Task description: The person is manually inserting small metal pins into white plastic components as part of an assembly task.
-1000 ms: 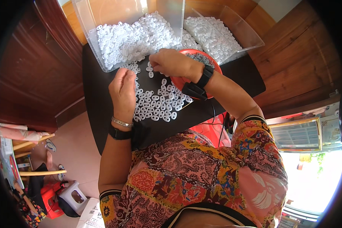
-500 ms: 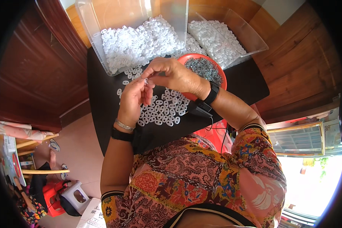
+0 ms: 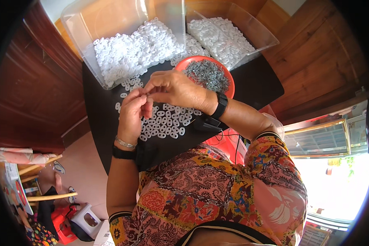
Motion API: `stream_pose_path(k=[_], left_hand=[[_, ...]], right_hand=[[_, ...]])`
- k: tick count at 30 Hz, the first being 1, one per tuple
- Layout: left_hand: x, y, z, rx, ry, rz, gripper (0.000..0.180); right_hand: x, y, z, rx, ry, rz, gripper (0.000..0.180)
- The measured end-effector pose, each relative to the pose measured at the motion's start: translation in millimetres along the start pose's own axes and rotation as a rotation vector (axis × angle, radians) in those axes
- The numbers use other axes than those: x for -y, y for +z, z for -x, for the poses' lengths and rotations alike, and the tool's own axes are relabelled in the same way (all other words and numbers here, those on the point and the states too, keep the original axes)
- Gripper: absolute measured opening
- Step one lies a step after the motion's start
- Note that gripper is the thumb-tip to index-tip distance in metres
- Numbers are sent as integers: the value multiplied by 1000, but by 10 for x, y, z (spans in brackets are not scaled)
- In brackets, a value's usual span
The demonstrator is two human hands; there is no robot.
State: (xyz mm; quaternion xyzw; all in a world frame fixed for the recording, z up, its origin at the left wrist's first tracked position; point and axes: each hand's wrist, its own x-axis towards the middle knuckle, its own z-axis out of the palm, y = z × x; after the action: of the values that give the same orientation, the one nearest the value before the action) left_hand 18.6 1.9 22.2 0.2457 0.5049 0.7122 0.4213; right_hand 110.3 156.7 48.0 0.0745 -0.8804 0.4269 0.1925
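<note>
My left hand (image 3: 132,115) and my right hand (image 3: 174,88) meet fingertip to fingertip above the black table (image 3: 258,88), pinching a small white plastic piece (image 3: 144,95) between them. Under the hands lies a spread of loose white oval pieces (image 3: 166,123). Just behind my right hand sits a round red bowl (image 3: 229,78) holding small grey metal parts (image 3: 207,76). Whether the right fingers also hold a metal part I cannot tell.
Two clear plastic bins stand at the table's far edge, the left bin (image 3: 82,28) and the right bin (image 3: 254,28), both heaped with white pieces. A small black device (image 3: 207,123) lies by my right wrist. Wooden walls surround the table; a stool (image 3: 84,221) stands on the floor lower left.
My right hand came back from the red bowl toward the left hand. Both hands rose off the spread of pieces and now meet at the fingertips.
</note>
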Motion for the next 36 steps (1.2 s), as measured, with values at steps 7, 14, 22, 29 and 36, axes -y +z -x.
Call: stream_pose_path(k=[7, 14, 22, 29, 36], left_hand=[[42, -3, -2, 26, 42, -190, 17], [-3, 34, 10, -85, 82, -193, 18], [15, 41, -2, -100, 96, -174, 17], [27, 25, -14, -82, 97, -179, 17], [-6, 55, 11, -84, 98, -215, 16]], right_hand=[[113, -243, 73, 74, -4, 16, 14], [-126, -858, 358, 107, 183, 489, 16], [-402, -809, 551, 166, 152, 623, 16], [-418, -702, 409, 208, 321, 799, 17], [-492, -634, 313, 262, 306, 904, 17]])
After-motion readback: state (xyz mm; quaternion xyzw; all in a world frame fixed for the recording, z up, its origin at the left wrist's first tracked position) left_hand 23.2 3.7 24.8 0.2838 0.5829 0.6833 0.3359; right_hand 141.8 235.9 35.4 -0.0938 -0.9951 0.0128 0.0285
